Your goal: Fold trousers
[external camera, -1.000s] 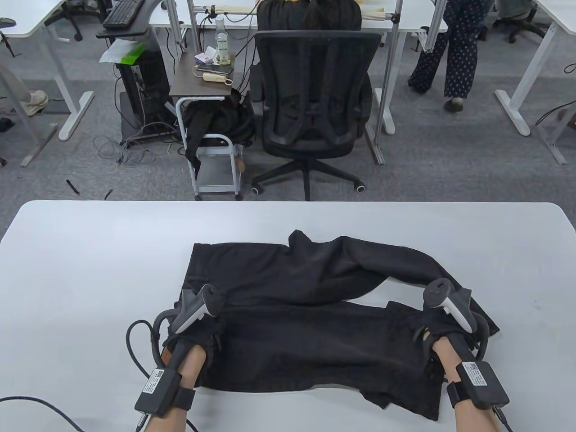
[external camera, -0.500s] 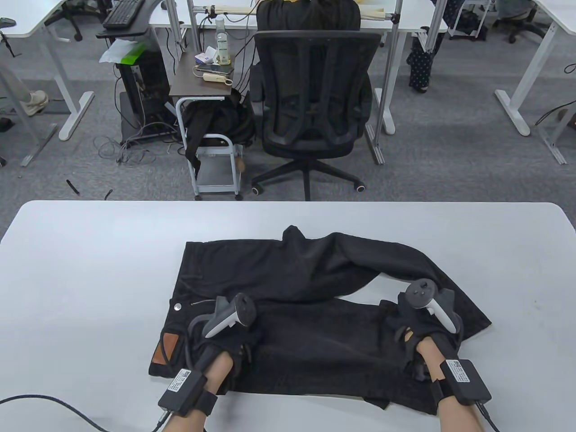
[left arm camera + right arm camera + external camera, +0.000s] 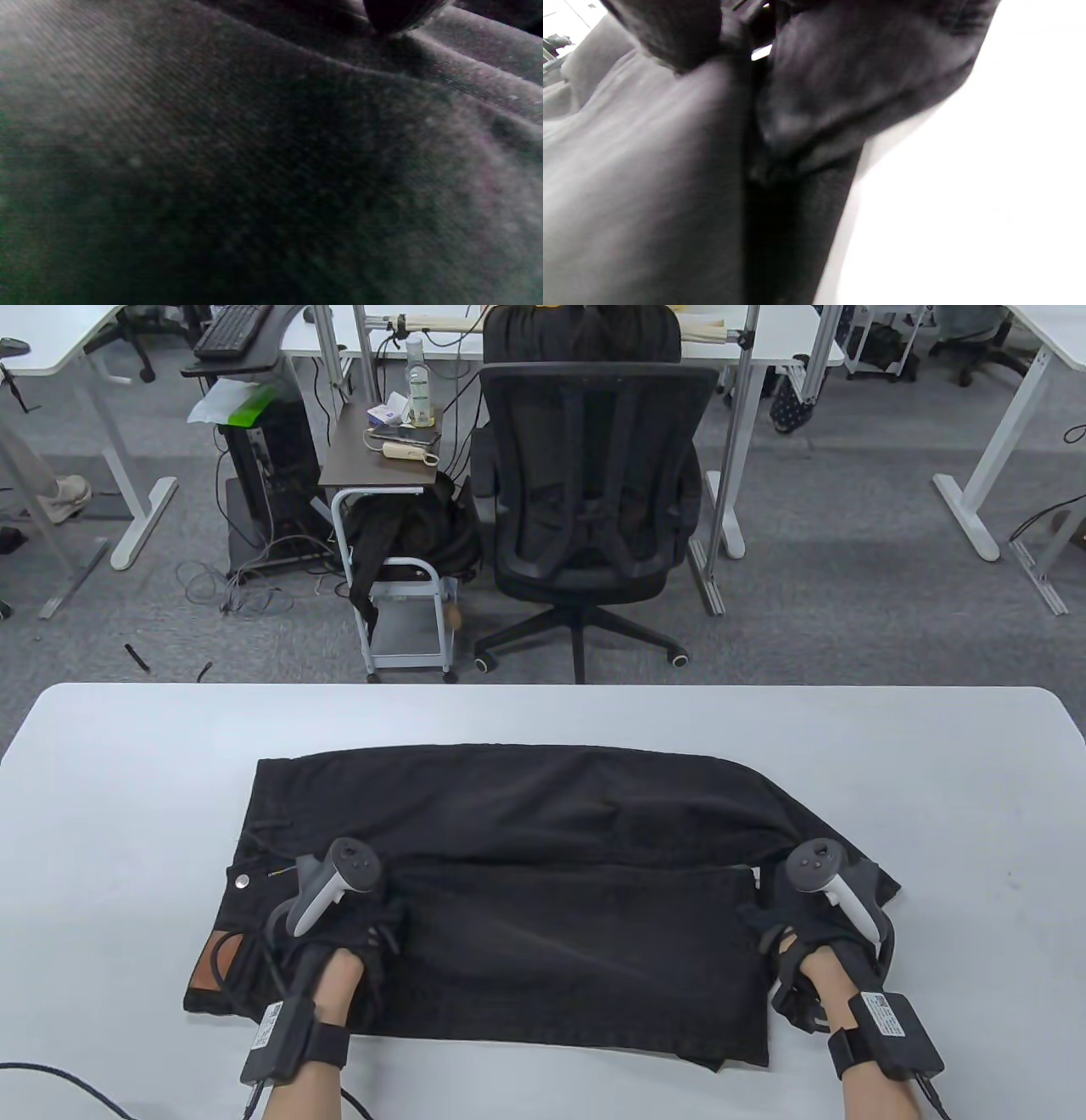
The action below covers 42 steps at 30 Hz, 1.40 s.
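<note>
On the white table [image 3: 127,814], black trousers [image 3: 543,831] lie folded near my edge. My left hand [image 3: 339,933] rests on the waistband side, my right hand [image 3: 814,933] at the cuffs; trackers hide my fingers, so grip unclear. An office chair [image 3: 594,492] stands beyond.
</note>
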Available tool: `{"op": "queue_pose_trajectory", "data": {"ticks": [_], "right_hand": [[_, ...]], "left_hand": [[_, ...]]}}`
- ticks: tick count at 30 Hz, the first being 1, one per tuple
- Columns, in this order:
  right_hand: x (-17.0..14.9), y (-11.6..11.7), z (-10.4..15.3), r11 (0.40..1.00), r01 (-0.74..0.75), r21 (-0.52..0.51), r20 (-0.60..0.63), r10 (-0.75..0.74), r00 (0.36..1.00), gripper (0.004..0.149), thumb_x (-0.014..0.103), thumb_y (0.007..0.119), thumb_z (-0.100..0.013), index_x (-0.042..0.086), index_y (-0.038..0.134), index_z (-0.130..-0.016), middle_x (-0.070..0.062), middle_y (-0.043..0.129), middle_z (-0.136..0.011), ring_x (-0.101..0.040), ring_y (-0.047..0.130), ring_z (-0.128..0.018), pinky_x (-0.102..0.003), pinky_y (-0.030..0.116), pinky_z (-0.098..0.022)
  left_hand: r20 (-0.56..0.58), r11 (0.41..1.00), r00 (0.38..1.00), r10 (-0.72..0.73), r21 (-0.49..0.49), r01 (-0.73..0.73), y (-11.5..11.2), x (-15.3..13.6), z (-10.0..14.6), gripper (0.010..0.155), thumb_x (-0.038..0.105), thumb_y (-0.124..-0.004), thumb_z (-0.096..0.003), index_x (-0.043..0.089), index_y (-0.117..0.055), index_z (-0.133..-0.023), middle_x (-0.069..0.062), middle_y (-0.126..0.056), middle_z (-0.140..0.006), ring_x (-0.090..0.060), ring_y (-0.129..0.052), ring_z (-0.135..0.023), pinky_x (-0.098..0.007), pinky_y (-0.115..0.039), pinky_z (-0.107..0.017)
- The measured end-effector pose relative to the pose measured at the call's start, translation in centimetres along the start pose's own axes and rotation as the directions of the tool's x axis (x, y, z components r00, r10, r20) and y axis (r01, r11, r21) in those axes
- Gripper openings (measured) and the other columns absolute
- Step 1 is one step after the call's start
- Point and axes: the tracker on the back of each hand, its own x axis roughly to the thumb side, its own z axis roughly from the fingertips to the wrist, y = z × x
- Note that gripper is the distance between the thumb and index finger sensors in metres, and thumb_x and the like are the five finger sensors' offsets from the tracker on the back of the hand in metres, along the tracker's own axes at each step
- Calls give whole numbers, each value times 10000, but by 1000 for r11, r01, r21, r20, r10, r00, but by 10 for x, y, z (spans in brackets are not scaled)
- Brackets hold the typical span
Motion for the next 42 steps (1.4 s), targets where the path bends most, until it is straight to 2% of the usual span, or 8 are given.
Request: {"op": "queue_pose_trajectory", "data": {"ticks": [7,12,16,21,26,32,37,42], "right_hand": [[-9,-17,-25,972,-216,-94,-178,198,964,809,561,712,-441,320,275,-1078,87,148,-1161,-374,93,-1078,-640,160,-756],[4,-39,-14,901,-284,-327,-222,219,950,809,528,716,-457,311,252,-1083,51,139,-1170,-372,88,-1079,-633,169,-764],[21,-26,-3,970,-93,-225,-19,91,996,770,535,724,-453,242,404,-1089,-65,332,-1174,-443,326,-1061,-654,297,-748],[58,18,1,996,-64,60,118,57,991,847,578,709,-458,230,280,-1101,-83,241,-1179,-483,263,-1064,-674,272,-739],[69,33,-16,985,-159,70,98,152,984,849,591,686,-444,267,234,-1085,-44,140,-1155,-438,157,-1059,-657,182,-735],[81,23,-33,969,-224,-101,5,226,974,854,612,650,-425,282,206,-1075,-18,198,-1166,-388,205,-1079,-652,205,-751],[67,4,-23,986,-28,-166,68,40,997,708,504,683,-455,251,443,-1071,-42,470,-1148,-421,397,-1058,-662,288,-743],[50,-4,-8,959,-200,-199,54,214,975,583,356,784,-470,244,638,-1024,-59,716,-1064,-400,648,-988,-631,455,-728]], "left_hand": [[-13,1000,999,29,-8,-29,5,-7,6,693,594,-617,-515,368,-315,-1095,47,-160,-1236,-313,-125,-1149,-640,-260,-781],[-6,1000,1000,16,5,-16,6,-4,8,704,595,-623,-511,353,-317,-1097,15,-166,-1237,-335,-137,-1146,-649,-273,-777],[18,997,999,-44,57,43,8,7,13,713,595,-630,-507,337,-321,-1096,-4,-183,-1237,-357,-186,-1145,-642,-314,-776],[158,996,987,-39,80,26,1,37,20,715,602,-633,-503,396,-278,-1090,53,-158,-1239,-332,-177,-1152,-640,-324,-780],[108,999,993,-37,4,37,-12,28,7,747,616,-619,-503,409,-182,-1073,25,-123,-1229,-280,-119,-1149,-650,-286,-771],[56,999,998,-18,33,16,-10,23,0,750,614,-621,-504,403,-180,-1073,-4,-131,-1229,-285,-111,-1146,-650,-279,-770],[27,999,1000,8,52,-10,-6,6,-5,756,609,-624,-504,392,-172,-1070,-3,-120,-1226,-282,-94,-1143,-656,-253,-766],[14,998,1000,24,57,-25,-3,-2,-9,753,599,-628,-506,383,-179,-1071,-9,-126,-1225,-280,-85,-1141,-664,-233,-760]]}}
